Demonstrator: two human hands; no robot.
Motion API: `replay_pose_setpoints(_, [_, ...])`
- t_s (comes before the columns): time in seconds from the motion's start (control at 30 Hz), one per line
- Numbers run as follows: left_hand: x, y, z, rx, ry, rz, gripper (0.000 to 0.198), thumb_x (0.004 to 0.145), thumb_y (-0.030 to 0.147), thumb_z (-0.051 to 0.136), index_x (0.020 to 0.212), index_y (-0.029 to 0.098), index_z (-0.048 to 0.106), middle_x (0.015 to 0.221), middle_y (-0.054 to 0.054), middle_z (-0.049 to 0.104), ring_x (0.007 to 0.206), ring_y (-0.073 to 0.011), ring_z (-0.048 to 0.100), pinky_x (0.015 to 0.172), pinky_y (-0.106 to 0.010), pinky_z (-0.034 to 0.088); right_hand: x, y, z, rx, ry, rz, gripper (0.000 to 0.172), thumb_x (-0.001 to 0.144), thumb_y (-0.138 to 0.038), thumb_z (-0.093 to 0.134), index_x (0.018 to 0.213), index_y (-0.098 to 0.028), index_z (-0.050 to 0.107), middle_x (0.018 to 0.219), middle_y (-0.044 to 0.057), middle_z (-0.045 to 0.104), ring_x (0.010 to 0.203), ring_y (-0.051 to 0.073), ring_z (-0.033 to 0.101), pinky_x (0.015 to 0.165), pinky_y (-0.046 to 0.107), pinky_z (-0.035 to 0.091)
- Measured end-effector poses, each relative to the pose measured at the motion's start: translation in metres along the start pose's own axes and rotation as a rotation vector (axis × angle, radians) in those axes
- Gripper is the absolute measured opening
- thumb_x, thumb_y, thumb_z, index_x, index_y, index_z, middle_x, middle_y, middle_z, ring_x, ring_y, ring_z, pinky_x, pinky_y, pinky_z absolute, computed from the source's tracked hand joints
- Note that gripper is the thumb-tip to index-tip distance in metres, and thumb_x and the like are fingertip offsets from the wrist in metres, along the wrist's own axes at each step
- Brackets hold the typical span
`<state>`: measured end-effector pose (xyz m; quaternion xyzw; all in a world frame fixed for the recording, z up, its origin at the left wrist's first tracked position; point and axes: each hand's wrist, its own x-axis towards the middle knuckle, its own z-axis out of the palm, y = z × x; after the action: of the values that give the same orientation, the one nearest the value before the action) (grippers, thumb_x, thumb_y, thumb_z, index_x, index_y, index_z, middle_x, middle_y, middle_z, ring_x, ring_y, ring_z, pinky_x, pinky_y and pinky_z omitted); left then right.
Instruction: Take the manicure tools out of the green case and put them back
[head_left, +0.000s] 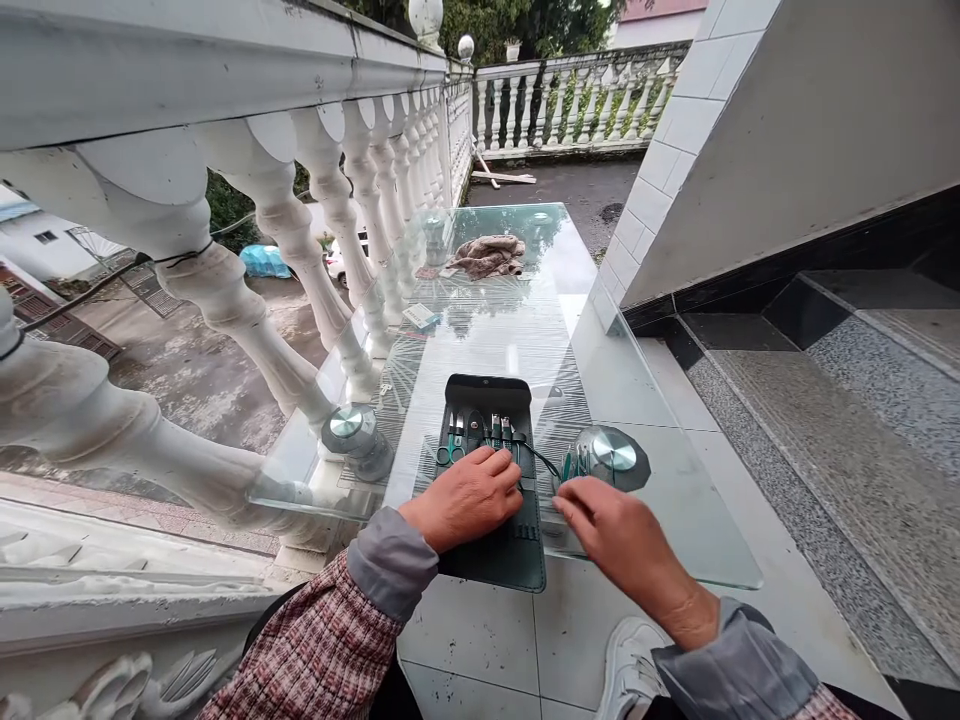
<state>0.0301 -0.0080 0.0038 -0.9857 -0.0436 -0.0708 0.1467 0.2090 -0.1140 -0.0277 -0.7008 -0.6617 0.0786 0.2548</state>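
A dark manicure case lies unfolded near the front edge of the glass table. Green-handled scissors and nail clippers sit in its upper loops, along with other small tools. My left hand is over the middle of the case, fingers bent and pressed down on it, hiding part of the loops. Just right of the case, my right hand has thumb and forefinger pinched together; what is between them, if anything, is too small to make out. Several green-handled tools lie beyond its fingers.
The glass table rests on round metal-capped supports. A crumpled brown cloth lies at its far end, and a small flat box near the left edge. White balusters border the left; stone steps rise on the right.
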Motion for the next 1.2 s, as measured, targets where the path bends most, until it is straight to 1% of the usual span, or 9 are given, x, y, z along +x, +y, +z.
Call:
replay_pose_setpoints(0.1, [0.0, -0.003, 0.002, -0.031, -0.006, -0.016, 0.018, 0.089, 0.014, 0.044, 0.073, 0.016, 0.052, 0.085, -0.006, 0.052, 0.086, -0.0195, 0.045, 0.073, -0.033, 0.036, -0.001, -0.014, 0.014, 0.066, -0.065, -0.123, 0.019, 0.088, -0.026, 0.042, 0.076, -0.021, 0.056, 0.073, 0.001, 0.06, 0.066, 0.013, 0.055, 0.061, 0.024, 0.036])
replay_pose_setpoints(0.2, [-0.002, -0.007, 0.004, -0.058, -0.042, -0.094, 0.017, 0.089, 0.019, 0.046, 0.073, 0.017, 0.051, 0.085, -0.005, 0.052, 0.085, -0.0194, 0.045, 0.071, -0.032, 0.037, 0.002, -0.025, 0.022, 0.022, -0.1, -0.152, 0.016, 0.087, -0.023, 0.045, 0.075, -0.02, 0.055, 0.073, 0.001, 0.059, 0.067, 0.014, 0.054, 0.061, 0.025, 0.034])
replay_pose_setpoints(0.33, [-0.007, -0.007, 0.007, -0.052, -0.068, -0.235, 0.017, 0.089, 0.017, 0.045, 0.074, 0.016, 0.051, 0.077, -0.004, 0.051, 0.075, -0.018, 0.045, 0.063, -0.03, 0.037, 0.011, -0.034, 0.024, -0.03, -0.127, -0.021, 0.016, 0.082, -0.03, 0.056, 0.069, -0.02, 0.054, 0.071, -0.001, 0.058, 0.064, 0.013, 0.052, 0.056, 0.025, 0.029])
replay_pose_setpoints(0.5, [-0.016, 0.005, 0.013, -0.128, -0.033, -0.299, 0.017, 0.088, 0.018, 0.046, 0.072, 0.017, 0.051, 0.073, -0.002, 0.051, 0.068, -0.016, 0.043, 0.057, -0.028, 0.036, 0.023, -0.039, 0.022, -0.036, -0.197, 0.151, 0.023, 0.076, -0.034, 0.062, 0.062, -0.02, 0.051, 0.065, -0.003, 0.057, 0.058, 0.011, 0.049, 0.051, 0.025, 0.021])
replay_pose_setpoints(0.67, [-0.018, 0.008, 0.017, -0.153, -0.022, -0.467, 0.011, 0.087, 0.02, 0.05, 0.078, 0.018, 0.054, 0.076, -0.002, 0.052, 0.074, -0.0166, 0.045, 0.059, -0.028, 0.037, 0.026, -0.041, 0.022, -0.046, -0.226, 0.184, 0.023, 0.079, -0.034, 0.059, 0.063, -0.02, 0.051, 0.063, -0.003, 0.057, 0.058, 0.011, 0.05, 0.051, 0.025, 0.019])
replay_pose_setpoints(0.77, [-0.013, 0.005, 0.015, -0.144, -0.057, -0.376, 0.01, 0.089, 0.023, 0.047, 0.086, 0.019, 0.055, 0.082, -0.003, 0.052, 0.075, -0.0167, 0.045, 0.06, -0.028, 0.037, 0.024, -0.041, 0.022, -0.05, -0.229, 0.16, 0.022, 0.078, -0.034, 0.059, 0.064, -0.02, 0.05, 0.065, -0.003, 0.058, 0.06, 0.011, 0.05, 0.051, 0.025, 0.019])
replay_pose_setpoints(0.87, [-0.008, 0.0, 0.011, -0.126, -0.118, -0.207, 0.014, 0.091, 0.021, 0.043, 0.082, 0.018, 0.054, 0.082, -0.004, 0.051, 0.075, -0.0168, 0.045, 0.059, -0.029, 0.037, 0.024, -0.041, 0.022, -0.061, -0.231, 0.163, 0.023, 0.078, -0.033, 0.058, 0.062, -0.02, 0.05, 0.066, -0.002, 0.057, 0.06, 0.011, 0.048, 0.051, 0.025, 0.019])
replay_pose_setpoints(0.93, [-0.005, -0.002, 0.008, -0.108, -0.144, -0.155, 0.016, 0.09, 0.019, 0.043, 0.079, 0.017, 0.053, 0.083, -0.005, 0.051, 0.076, -0.0173, 0.045, 0.059, -0.03, 0.037, 0.024, -0.04, 0.022, -0.056, -0.232, 0.17, 0.023, 0.078, -0.034, 0.058, 0.062, -0.02, 0.05, 0.066, -0.002, 0.057, 0.059, 0.011, 0.048, 0.051, 0.025, 0.019])
replay_pose_setpoints(1.2, [-0.005, -0.009, -0.002, -0.093, -0.233, -0.197, 0.012, 0.09, 0.022, 0.045, 0.081, 0.017, 0.051, 0.087, -0.005, 0.051, 0.079, -0.0186, 0.046, 0.062, -0.031, 0.036, 0.02, -0.039, 0.024, -0.014, -0.207, 0.142, 0.023, 0.078, -0.036, 0.06, 0.065, -0.021, 0.049, 0.068, -0.003, 0.057, 0.061, 0.011, 0.049, 0.051, 0.025, 0.02])
